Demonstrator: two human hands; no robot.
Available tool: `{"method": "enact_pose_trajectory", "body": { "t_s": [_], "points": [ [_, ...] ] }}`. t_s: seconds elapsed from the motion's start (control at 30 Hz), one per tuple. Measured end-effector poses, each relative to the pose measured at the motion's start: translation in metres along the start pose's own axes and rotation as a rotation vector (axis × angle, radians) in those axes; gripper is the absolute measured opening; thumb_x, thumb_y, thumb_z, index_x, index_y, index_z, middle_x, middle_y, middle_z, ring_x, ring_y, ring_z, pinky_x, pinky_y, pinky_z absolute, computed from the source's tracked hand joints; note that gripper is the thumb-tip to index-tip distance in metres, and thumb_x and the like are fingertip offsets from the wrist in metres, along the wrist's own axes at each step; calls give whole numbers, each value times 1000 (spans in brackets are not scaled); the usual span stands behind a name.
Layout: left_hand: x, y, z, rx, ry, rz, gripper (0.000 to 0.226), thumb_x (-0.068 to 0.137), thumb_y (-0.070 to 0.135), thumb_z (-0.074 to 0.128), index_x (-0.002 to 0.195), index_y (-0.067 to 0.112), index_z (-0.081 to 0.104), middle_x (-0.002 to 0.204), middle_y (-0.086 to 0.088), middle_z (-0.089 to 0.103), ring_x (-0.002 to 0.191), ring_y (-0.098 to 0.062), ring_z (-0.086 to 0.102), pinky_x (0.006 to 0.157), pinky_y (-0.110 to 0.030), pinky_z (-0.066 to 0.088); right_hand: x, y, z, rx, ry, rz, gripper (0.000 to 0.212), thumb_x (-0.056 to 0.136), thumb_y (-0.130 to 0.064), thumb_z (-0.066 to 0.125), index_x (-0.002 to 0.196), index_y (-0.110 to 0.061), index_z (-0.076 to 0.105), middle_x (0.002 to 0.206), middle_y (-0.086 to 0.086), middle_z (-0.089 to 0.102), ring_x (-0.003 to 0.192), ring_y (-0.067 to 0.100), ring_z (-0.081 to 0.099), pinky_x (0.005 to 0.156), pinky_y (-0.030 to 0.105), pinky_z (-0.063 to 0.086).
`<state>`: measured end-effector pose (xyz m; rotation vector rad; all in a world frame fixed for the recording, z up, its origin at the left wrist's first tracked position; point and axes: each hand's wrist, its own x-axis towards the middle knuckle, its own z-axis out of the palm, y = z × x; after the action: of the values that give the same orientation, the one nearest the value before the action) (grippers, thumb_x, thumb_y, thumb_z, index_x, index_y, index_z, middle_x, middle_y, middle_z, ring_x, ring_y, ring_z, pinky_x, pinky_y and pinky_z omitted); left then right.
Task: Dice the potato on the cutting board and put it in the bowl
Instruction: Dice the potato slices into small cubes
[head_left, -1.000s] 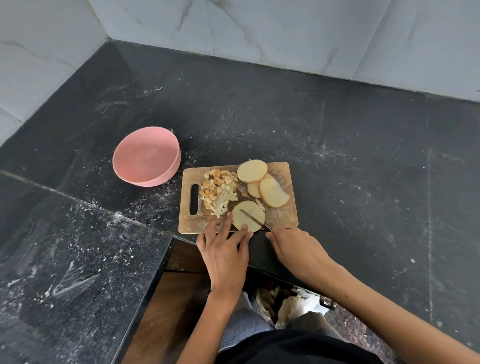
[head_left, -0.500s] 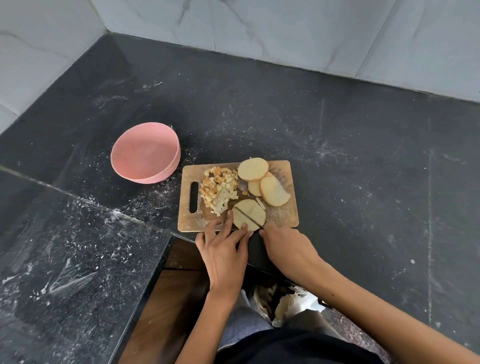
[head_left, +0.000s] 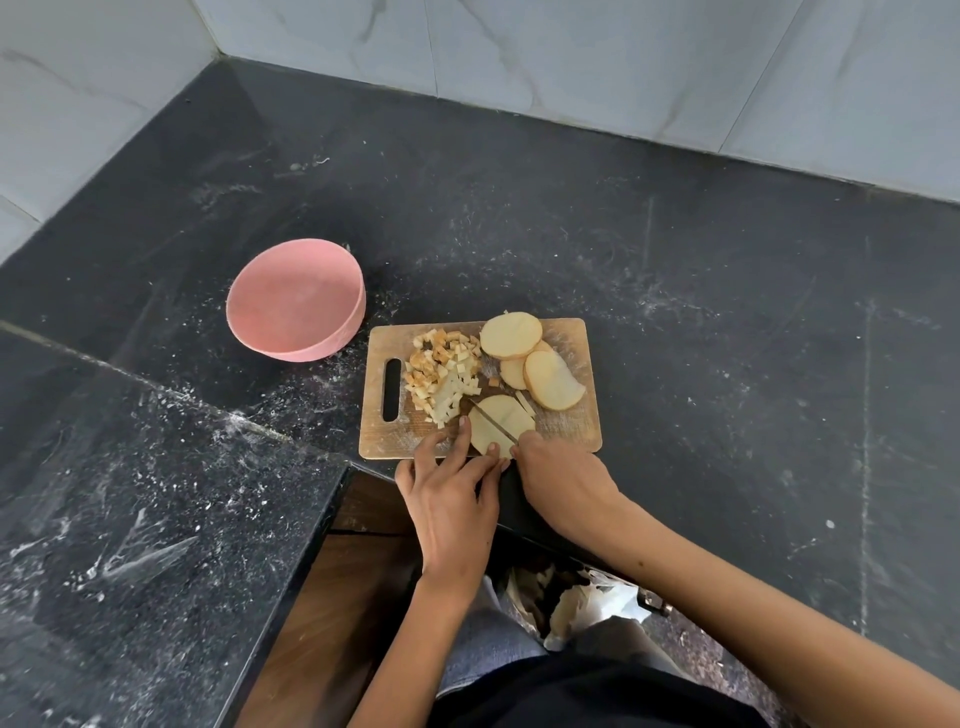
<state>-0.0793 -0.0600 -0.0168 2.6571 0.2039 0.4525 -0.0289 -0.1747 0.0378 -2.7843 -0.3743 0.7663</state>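
Fingertips (head_left: 464, 423) of the left hand (head_left: 451, 499) lie fairly straight and a little spread, pressing down on the near-left edge of the potato slice (head_left: 501, 423) being cut; thumb side not clearly readable. Right hand (head_left: 558, 475) grips the knife (head_left: 493, 420) handle, fingers curled under and mostly hidden, only the back of the hand shows; thin blade runs diagonally across the slice toward the far left. Step in hand, by my read: cutting this slice into strips, mid-dicing; one strip (head_left: 524, 402) already lies off at its far-right edge. Next move likely calls for more parallel cuts, then cross cuts, with the left fingers kept back from the blade since they sit just beside it. Slice lies flat at the near middle of the cutting board (head_left: 582, 436), close to the counter edge. Diced pile (head_left: 444, 374) sits on the board's left half by the handle slot; uncut rounds (head_left: 524, 358) overlap at the far right, so plenty is left to dice. Pink bowl (head_left: 296, 299) stands on the dark counter (head_left: 727, 312) off the board's far-left corner, apart from it, nothing seen inside, so transfer not yet done. Both wrists come in low from the near edge, left forearm straight up the frame, right forearm angled in from lower right.
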Motion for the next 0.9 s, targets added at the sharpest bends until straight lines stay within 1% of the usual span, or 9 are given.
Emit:
{"method": "enact_pose_trajectory", "body": {
  "t_s": [0.2, 0.3, 0.4, 0.5, 0.6, 0.7, 0.77, 0.83, 0.9],
  "points": [
    [0, 2, 0, 12, 9, -15, 9, 80, 31, 70, 82, 26, 78, 112, 1, 72, 110, -25, 57, 91, -33, 26, -25, 17, 2, -36, -95, 33, 25, 105, -25, 25, 116, -9, 41, 111, 12, 60, 99, 34, 61, 69, 37, 37],
    [0, 2, 0, 19, 15, -26, 3, 77, 25, 80, 80, 24, 78, 110, 0, 72, 107, -29, 60, 91, -36, 28, -42, 29, 4, -64, -120, 37, 25, 106, -26, 22, 114, -9, 38, 107, 11, 61, 96, 34, 62, 68, 37, 37],
    [0, 4, 0, 17, -8, -42, 10, 72, 22, 85, 79, 24, 78, 109, 0, 73, 107, -29, 60, 91, -36, 28, -52, 36, 6, -90, -143, 51, 19, 106, -23, 23, 113, -11, 36, 101, 9, 61, 94, 32, 62, 67, 37, 38],
    [0, 4, 0, 21, -28, -48, 12, 72, 24, 85, 81, 26, 78, 111, 1, 72, 108, -28, 60, 91, -35, 26, -55, 39, 9, -119, -153, 56, 5, 105, -16, 27, 100, -14, 29, 96, 8, 61, 91, 31, 63, 65, 36, 37],
    [0, 2, 1, 31, -28, -46, 11, 72, 24, 85, 81, 26, 78, 112, 1, 71, 108, -29, 60, 91, -35, 26, -57, 43, 12, -114, -149, 65, 11, 104, -14, 29, 95, -16, 23, 95, 6, 60, 86, 31, 62, 64, 36, 37],
    [-1, 2, 1, 41, -7, -31, 9, 74, 25, 83, 81, 26, 78, 112, 1, 72, 108, -29, 59, 91, -35, 25, -61, 48, 14, -86, -134, 58, 10, 104, -16, 28, 95, -16, 23, 77, -1, 45, 77, 30, 56, 65, 36, 36],
    [-1, 0, 2, 25, 30, -18, 4, 78, 28, 77, 82, 26, 78, 112, 1, 71, 112, -27, 56, 92, -34, 23, -65, 54, 12, -50, -137, 58, 14, 105, -24, 24, 94, -16, 25, 74, -1, 39, 79, 31, 56, 66, 35, 36],
    [-2, -3, 3, 2, 48, -15, 10, 79, 32, 70, 82, 27, 78, 114, 2, 71, 116, -24, 51, 93, -32, 19, -68, 58, 8, -22, -124, 50, 23, 105, -33, 20, 91, -16, 28, 74, -2, 40, 83, 33, 58, 65, 32, 34],
    [-1, -5, 3, -22, 61, -5, 10, 79, 34, 70, 82, 28, 78, 116, 4, 70, 118, -23, 49, 94, -30, 16, -72, 60, 1, -1, -97, 30, 28, 104, -37, 20, 88, -16, 29, 68, -3, 37, 78, 35, 55, 63, 32, 33]
  ]
}}
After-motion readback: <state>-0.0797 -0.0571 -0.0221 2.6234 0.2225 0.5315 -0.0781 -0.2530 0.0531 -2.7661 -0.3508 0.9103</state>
